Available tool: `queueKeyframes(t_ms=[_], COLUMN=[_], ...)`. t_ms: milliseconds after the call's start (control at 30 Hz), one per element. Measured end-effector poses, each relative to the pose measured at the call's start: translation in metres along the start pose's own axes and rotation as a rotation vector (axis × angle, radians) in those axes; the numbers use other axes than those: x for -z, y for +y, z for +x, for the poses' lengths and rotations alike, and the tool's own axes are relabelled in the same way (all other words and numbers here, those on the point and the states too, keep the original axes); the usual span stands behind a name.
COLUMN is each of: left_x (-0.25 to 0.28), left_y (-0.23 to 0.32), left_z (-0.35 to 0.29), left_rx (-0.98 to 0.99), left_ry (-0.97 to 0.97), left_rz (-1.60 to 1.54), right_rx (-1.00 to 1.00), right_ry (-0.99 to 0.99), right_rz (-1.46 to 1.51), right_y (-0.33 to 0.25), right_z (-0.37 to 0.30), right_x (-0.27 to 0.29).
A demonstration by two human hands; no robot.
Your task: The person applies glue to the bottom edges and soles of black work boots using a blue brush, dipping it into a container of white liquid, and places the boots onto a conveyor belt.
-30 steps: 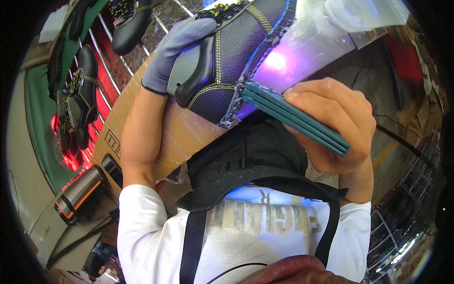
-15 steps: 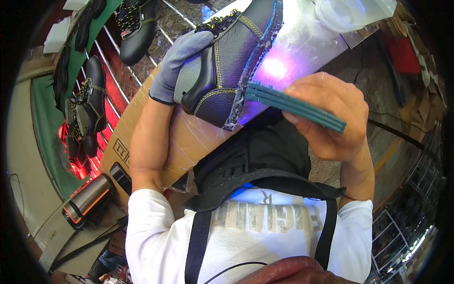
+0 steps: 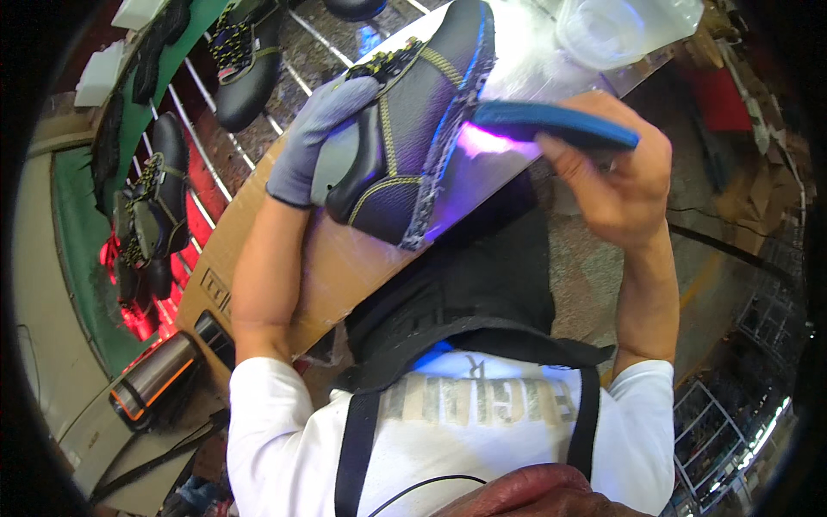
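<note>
My left hand [image 3: 320, 129], in a grey glove, is closed round the ankle part of a black leather shoe upper [image 3: 409, 146]. The shoe lies tilted on its side, with yellow stitching, black laces, a blue line along the lower edge and a rough grey underside facing right. My bare right hand [image 3: 624, 177] grips a long, slim, brush-like blue tool [image 3: 560, 119], dark beneath. Its left end meets or nearly meets the shoe's rough edge; I cannot tell whether it touches.
Beneath the shoe is a cardboard-covered bench [image 3: 250, 220] with a shiny silvery part. A clear plastic tub [image 3: 599, 34] stands at its far right. More black shoes [image 3: 250, 90] rest on a metal rack at left. A steel flask [image 3: 155, 379] is at lower left.
My right hand has moved the blue tool away from me along the shoe's edge and turned it, so another side shows. The shoe has shifted slightly left with my left hand.
</note>
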State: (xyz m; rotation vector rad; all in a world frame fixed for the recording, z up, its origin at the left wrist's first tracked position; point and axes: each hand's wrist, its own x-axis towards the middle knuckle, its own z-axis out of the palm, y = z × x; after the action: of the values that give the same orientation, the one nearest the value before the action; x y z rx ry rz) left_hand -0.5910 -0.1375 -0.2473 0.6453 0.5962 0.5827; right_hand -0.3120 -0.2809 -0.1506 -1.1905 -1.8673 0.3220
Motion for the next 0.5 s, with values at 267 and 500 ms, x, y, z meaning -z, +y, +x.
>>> queueKeyframes(t_ms=[267, 500], left_x=[0.025, 0.007], left_y=[-0.003, -0.006], left_z=[-0.002, -0.017], left_rx=[-0.12, -0.107], left_ry=[-0.139, -0.167], left_rz=[-0.005, -0.263], right_rx=[-0.514, -0.422], right_ry=[0.344, 0.121], right_rz=[-0.412, -0.587], right_y=[0.093, 0.12], right_z=[0.016, 0.021], right_x=[0.1, 0.084])
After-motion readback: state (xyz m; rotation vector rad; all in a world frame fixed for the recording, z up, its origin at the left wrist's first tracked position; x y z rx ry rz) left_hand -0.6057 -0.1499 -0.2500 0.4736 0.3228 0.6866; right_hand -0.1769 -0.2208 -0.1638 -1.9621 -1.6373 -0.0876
